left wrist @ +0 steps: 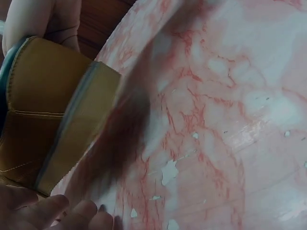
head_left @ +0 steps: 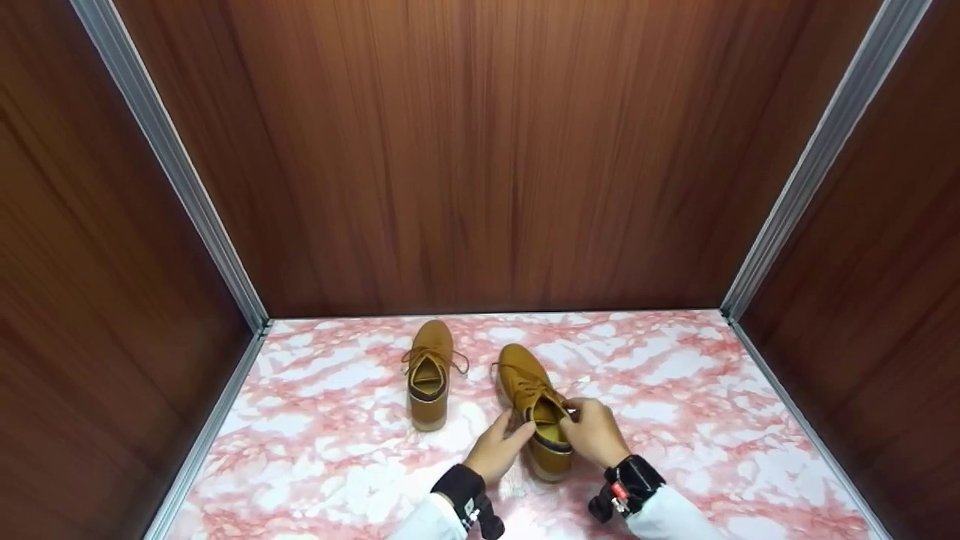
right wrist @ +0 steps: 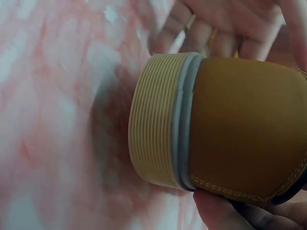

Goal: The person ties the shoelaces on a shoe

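A tan lace-up shoe points away from me, its toe angled left, between my two hands. My left hand holds its left side, thumb at the collar and fingers along the outside. On the other side my right hand grips the collar near the laces. The left wrist view shows the shoe's side and sole edge, with left fingers low beside it. From the right wrist, the heel and ridged sole fill the middle, a dark shadow beside them. The shoe's inside is partly covered by my hands.
The matching tan shoe stands upright to the left, toe away from me, its laces loose at both sides. Both are on a red-and-white marbled surface. Brown wood panels with metal edging enclose it at the back and sides.
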The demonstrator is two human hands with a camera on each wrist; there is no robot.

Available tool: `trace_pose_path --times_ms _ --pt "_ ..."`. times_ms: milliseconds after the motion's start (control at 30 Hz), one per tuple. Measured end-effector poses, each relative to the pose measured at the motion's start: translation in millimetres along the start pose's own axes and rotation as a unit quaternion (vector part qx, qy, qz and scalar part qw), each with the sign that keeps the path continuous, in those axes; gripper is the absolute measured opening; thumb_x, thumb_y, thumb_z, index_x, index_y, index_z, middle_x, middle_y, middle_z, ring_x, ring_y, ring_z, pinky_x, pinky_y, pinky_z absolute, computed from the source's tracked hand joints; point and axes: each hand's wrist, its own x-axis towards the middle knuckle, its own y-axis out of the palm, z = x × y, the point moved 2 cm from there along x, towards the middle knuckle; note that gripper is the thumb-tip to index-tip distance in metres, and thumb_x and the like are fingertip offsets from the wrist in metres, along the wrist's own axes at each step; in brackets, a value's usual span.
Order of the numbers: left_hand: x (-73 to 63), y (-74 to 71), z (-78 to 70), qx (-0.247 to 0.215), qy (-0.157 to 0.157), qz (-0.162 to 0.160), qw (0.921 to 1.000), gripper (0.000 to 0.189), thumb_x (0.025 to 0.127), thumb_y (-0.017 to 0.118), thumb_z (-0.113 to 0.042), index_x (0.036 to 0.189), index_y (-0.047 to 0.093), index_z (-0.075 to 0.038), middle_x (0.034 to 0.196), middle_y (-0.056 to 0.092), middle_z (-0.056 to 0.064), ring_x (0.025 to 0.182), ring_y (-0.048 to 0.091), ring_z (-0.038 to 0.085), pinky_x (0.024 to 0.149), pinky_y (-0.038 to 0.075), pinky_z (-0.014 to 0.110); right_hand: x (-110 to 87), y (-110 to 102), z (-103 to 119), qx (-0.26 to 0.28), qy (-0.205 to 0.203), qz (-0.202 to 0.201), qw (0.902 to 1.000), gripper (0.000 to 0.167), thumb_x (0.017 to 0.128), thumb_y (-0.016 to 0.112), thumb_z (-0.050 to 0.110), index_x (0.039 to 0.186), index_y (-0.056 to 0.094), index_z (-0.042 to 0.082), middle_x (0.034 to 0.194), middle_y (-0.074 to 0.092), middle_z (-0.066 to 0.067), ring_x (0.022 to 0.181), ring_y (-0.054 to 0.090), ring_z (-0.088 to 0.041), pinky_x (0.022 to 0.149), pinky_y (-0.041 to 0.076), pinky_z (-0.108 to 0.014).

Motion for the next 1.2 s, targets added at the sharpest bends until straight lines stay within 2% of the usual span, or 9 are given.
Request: trace_pose_path --times_ms 67,200,400,533,700,900,1033,1100,1200 --pt "-1.5 -2.4 2.0 -0.007 -0.001 -0.003 1.0000 0.077 0.103 0.057 -0.051 0.157 0.040 0.000 0.154 0.052 0.027 0.144 0.051 0.044 0.122 0.038 0.059 -2.9 5.6 1.9 -0.004 -0.008 0.005 0.9999 0.032 0.089 0.069 0.003 0.120 0.075 0.000 0.085 0.075 -0.008 0.071 0.065 -0.014 0.062 0.055 -0.028" --pt "-4.9 -6.0 5.2 0.018 -0.002 -0.012 0.9998 0.084 0.099 0.063 -0.050 0.156 0.039 0.006 0.153 0.052 0.030 0.143 0.051 0.045 0.121 0.038 0.060 -8.8 16.0 3.5 -0.004 -0.027 0.020 0.9994 0.039 0.088 0.069 0.003 0.126 0.071 0.000 0.086 0.076 -0.008 0.072 0.067 -0.013 0.062 0.056 -0.028" --pt "-9.9 -9.2 9.9 0.034 0.006 -0.007 0.9994 0.084 0.099 0.066 -0.047 0.155 0.038 0.009 0.147 0.059 0.028 0.139 0.057 0.041 0.119 0.042 0.058 -17.2 25.7 2.0 -0.012 -0.056 0.022 0.9981 0.047 0.085 0.069 0.000 0.132 0.067 -0.002 0.083 0.076 -0.006 0.072 0.067 -0.011 0.060 0.055 -0.025" --pt "-12.2 -9.7 11.5 0.040 0.015 -0.004 0.9991 0.081 0.100 0.064 -0.045 0.158 0.036 0.006 0.148 0.059 0.027 0.138 0.057 0.041 0.118 0.043 0.057 -22.1 28.6 2.1 -0.018 -0.070 0.020 0.9972 0.049 0.085 0.069 0.000 0.133 0.065 -0.003 0.086 0.076 -0.007 0.073 0.068 -0.010 0.061 0.055 -0.025" --pt "-13.8 -9.6 10.6 0.047 0.022 -0.002 0.9987 0.079 0.100 0.062 -0.038 0.163 0.030 -0.005 0.156 0.050 0.026 0.137 0.058 0.042 0.117 0.043 0.059 -28.0 29.4 3.0 -0.038 -0.080 0.019 0.9958 0.050 0.084 0.070 0.001 0.133 0.065 -0.003 0.088 0.077 -0.010 0.075 0.069 -0.011 0.061 0.055 -0.025" --pt "-13.2 -9.7 9.6 0.063 0.005 0.015 0.9979 0.080 0.094 0.062 -0.033 0.164 0.032 -0.010 0.158 0.048 0.026 0.141 0.053 0.042 0.118 0.042 0.059 -31.5 24.8 2.5 -0.042 -0.064 0.048 0.9959 0.050 0.085 0.071 0.006 0.134 0.063 -0.001 0.089 0.078 -0.011 0.075 0.071 -0.014 0.059 0.057 -0.026" --pt "-11.7 -11.6 9.1 0.050 -0.001 0.022 0.9985 0.083 0.089 0.063 -0.026 0.164 0.031 -0.007 0.160 0.045 0.027 0.143 0.050 0.042 0.120 0.040 0.059 -30.1 20.5 0.7 -0.034 -0.058 0.081 0.9945 0.050 0.086 0.075 0.013 0.134 0.063 0.002 0.093 0.079 -0.012 0.079 0.073 -0.016 0.066 0.059 -0.030" --pt "-10.6 -12.4 8.6 0.039 0.003 0.026 0.9989 0.086 0.087 0.064 -0.024 0.164 0.030 -0.006 0.159 0.046 0.028 0.139 0.054 0.040 0.118 0.043 0.058 -27.4 18.1 -1.9 -0.011 -0.041 0.105 0.9936 0.053 0.088 0.076 0.017 0.136 0.062 0.003 0.100 0.077 -0.012 0.083 0.072 -0.018 0.071 0.060 -0.033" --pt "-8.5 -12.6 8.1 0.032 0.019 0.027 0.9989 0.091 0.083 0.067 -0.020 0.164 0.028 -0.005 0.157 0.047 0.029 0.131 0.059 0.034 0.113 0.047 0.053 -19.6 14.9 -7.9 0.064 0.007 0.132 0.9892 0.051 0.091 0.071 0.019 0.138 0.061 0.001 0.106 0.073 -0.013 0.085 0.068 -0.018 0.076 0.060 -0.035"
